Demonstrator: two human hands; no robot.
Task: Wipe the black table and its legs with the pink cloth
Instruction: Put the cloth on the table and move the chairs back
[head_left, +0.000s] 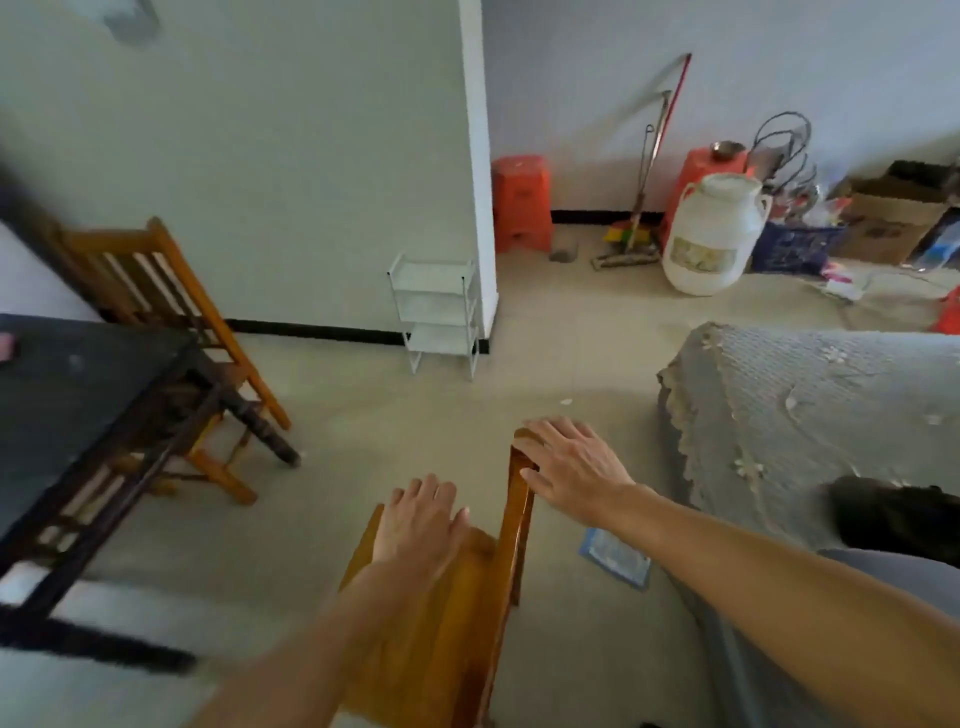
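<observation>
- The left hand (421, 525) lies palm down on the seat of a wooden chair (441, 639). Its fingers (431, 491) are straight and slightly spread, holding nothing.
- The right hand (571, 467) rests on the top of the chair back (519, 499). Its fingers are loosely spread over the rail's end and the thumb lies along the rail's side.
- The black table (67, 405) stands well to the left of both hands, neither hand touching it.
- A small pink patch (5, 346) lies on the table at the picture's left edge, too cut off to tell if it is the cloth.
- A second wooden chair (156, 280) leans tilted behind the table's far corner.
- Far beyond the right fingers, by the wall, stands a white lidded jug (711, 234); its contents cannot be seen.
- A metal bowl (726, 149) sits on an orange stool (701, 166) behind the jug.
- A cardboard box (888, 223) lies to the right of the jug, its inside blurred.
</observation>
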